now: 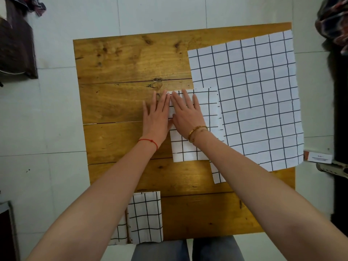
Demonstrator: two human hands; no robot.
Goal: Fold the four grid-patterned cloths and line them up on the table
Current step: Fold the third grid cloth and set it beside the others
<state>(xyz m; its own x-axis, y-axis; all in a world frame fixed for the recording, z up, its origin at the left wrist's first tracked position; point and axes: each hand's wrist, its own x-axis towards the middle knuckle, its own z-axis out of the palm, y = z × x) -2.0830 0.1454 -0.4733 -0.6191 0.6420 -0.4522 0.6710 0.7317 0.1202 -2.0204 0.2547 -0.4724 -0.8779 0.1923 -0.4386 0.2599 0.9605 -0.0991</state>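
Note:
A folded white grid-patterned cloth (190, 147) lies in the middle of the wooden table (122, 102). My right hand (185, 113) presses flat on its upper part, fingers straight. My left hand (157, 113) lies flat beside it on the wood, fingers straight, its fingertips and thumb touching the cloth's left edge. Two folded grid cloths (146, 217) sit side by side at the near left edge, one partly hidden by my left forearm. An unfolded grid cloth (259, 98) is spread over the table's right half.
The spread cloth overhangs the table's right edge. A small white box (318, 157) sits beyond that edge. Dark fabric items lie on the tiled floor at the far left (17, 46) and far right (333, 21). My legs show below the near table edge.

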